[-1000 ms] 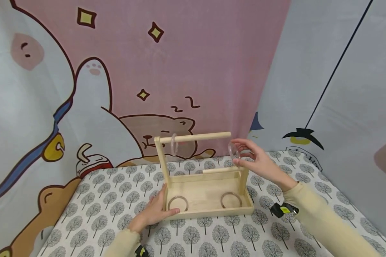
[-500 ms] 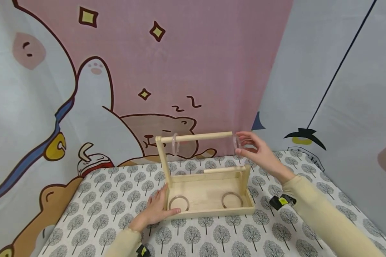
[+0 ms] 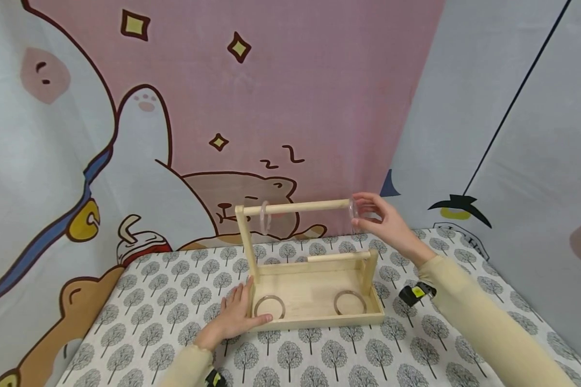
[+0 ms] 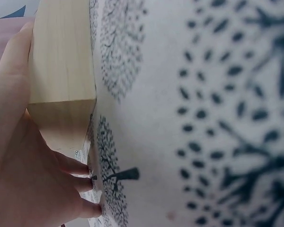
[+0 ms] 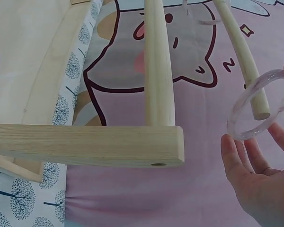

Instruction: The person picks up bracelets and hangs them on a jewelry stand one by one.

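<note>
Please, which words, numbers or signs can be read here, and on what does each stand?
"z z": on the pink printed fabric backdrop, above the sleeping grey-brown cartoon bear.
Unreadable: small letter-like marks low on the pale grey curtain, right.
None seen: pale wooden two-bar rack, translucent ring.

The rack (image 3: 314, 322) is cream, the white cloth (image 3: 150, 322) tree-printed.

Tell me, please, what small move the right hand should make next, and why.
I'd probably have the right hand ease its ring leftward along the upper rod: it holds the ring at the rod's free end, whose tip shows within the ring's opening, and another ring hangs on that rod.
</note>
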A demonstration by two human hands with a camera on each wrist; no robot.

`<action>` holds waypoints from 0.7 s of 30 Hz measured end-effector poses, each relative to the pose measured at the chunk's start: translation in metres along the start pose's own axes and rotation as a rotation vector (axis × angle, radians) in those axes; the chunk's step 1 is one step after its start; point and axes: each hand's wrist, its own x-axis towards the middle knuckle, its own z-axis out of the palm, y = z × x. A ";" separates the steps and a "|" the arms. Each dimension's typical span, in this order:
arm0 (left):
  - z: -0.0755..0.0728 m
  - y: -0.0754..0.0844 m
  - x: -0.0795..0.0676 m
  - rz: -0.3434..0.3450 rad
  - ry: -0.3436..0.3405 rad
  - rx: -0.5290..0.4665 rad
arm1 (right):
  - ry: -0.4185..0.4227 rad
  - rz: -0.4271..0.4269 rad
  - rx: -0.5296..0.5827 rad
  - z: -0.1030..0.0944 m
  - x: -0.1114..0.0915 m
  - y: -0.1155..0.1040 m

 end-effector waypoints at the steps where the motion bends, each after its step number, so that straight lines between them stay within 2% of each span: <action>1: 0.000 0.000 0.000 0.000 -0.002 -0.001 | 0.001 0.005 0.003 0.000 0.001 0.001; 9: -0.001 0.000 0.000 0.001 -0.011 -0.017 | 0.005 -0.026 0.007 0.003 0.015 0.004; 21: 0.000 -0.001 0.001 0.000 -0.014 -0.016 | -0.006 -0.043 0.103 0.013 0.026 0.002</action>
